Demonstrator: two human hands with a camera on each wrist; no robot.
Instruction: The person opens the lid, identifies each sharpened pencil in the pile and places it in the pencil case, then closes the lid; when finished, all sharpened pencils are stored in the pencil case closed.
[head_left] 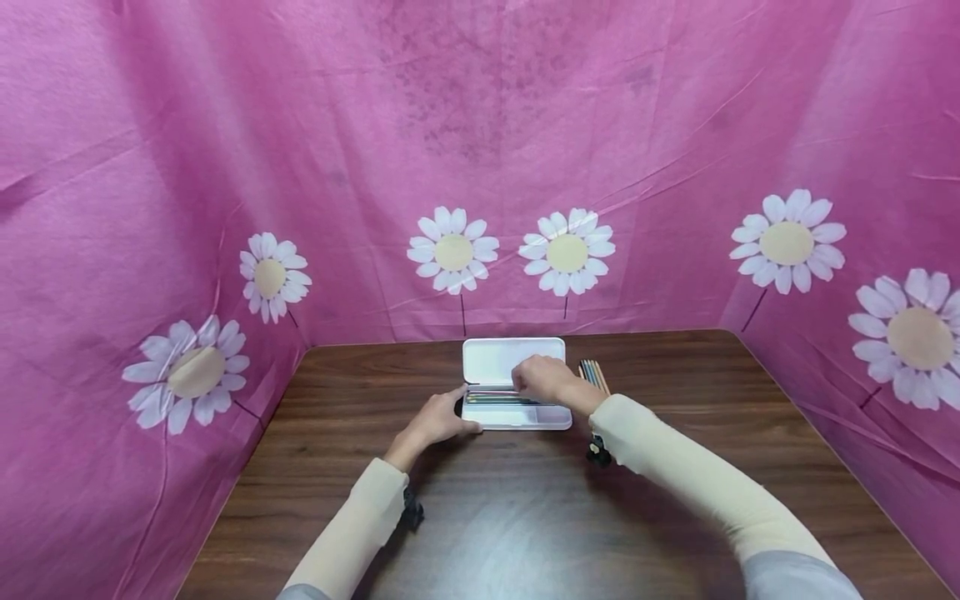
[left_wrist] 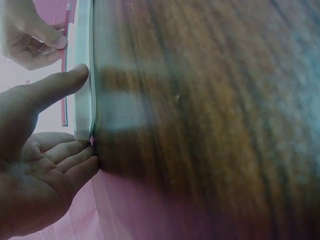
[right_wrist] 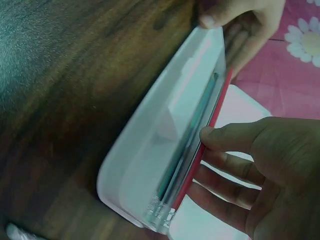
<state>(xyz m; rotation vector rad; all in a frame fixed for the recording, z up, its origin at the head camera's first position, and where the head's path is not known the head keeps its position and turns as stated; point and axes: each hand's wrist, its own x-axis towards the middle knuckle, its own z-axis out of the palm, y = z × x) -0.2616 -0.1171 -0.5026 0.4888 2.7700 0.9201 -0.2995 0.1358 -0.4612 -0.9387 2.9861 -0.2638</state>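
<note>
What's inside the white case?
In the case, at least two pencils lie side by side. The right hand holds a red pencil along the lid side; whether it touches the bottom, I can't tell. Anything under them is covered.

Brown wooden table, open white case, bundled pencils just beside.

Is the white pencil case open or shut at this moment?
Open: in the head view, the white pencil case has its lid folded back on the far side, and pencils show inside.
</note>
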